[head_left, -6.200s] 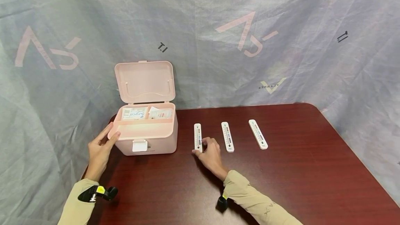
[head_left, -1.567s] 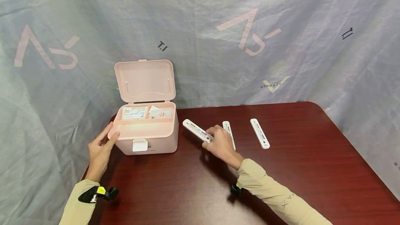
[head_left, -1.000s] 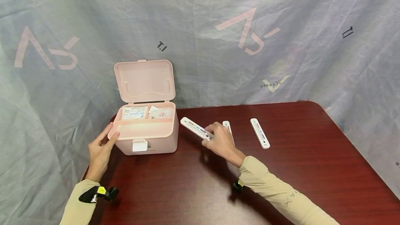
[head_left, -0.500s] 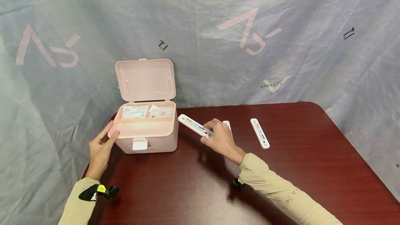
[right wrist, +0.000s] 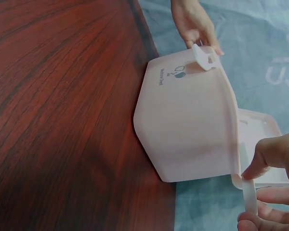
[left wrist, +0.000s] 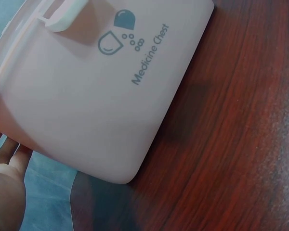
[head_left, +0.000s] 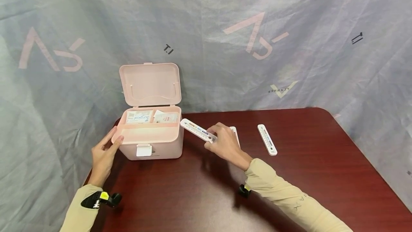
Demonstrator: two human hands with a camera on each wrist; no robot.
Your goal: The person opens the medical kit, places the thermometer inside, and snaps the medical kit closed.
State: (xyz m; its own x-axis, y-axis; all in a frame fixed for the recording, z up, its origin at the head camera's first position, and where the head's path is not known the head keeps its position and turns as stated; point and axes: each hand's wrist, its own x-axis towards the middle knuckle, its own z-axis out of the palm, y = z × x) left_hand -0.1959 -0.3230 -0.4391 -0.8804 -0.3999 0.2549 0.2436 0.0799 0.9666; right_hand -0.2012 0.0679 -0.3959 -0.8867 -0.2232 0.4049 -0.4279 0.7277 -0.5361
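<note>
My right hand [head_left: 225, 144] pinches one end of a white wall thermometer [head_left: 197, 129] between thumb and fingers. The thermometer slants over the table, its far end overlapping the right rim of the pink medicine chest [head_left: 168, 149] in the head view. In the right wrist view the thermometer [right wrist: 249, 196] appears edge-on by the chest's rim. With its thumb at the front rim and its fingers along the side, my left hand [head_left: 103, 158] holds the chest's left corner. The lid [head_left: 151, 83] stands raised. Behind my right hand, a second thermometer [head_left: 235, 135] is partly hidden.
A third thermometer [head_left: 267, 139] lies farther right on the dark red table [head_left: 309, 160]. Inside the chest's tray, a "Surgical" packet [head_left: 138, 116] and another white packet [head_left: 165, 117] fill the back compartments; the front compartment [head_left: 145, 133] is long. A grey cloth [head_left: 206, 46] hangs behind.
My right hand has picked the left thermometer up from the table, tilted it, and carried it left to the chest's rim. My left hand has stayed on the chest.
</note>
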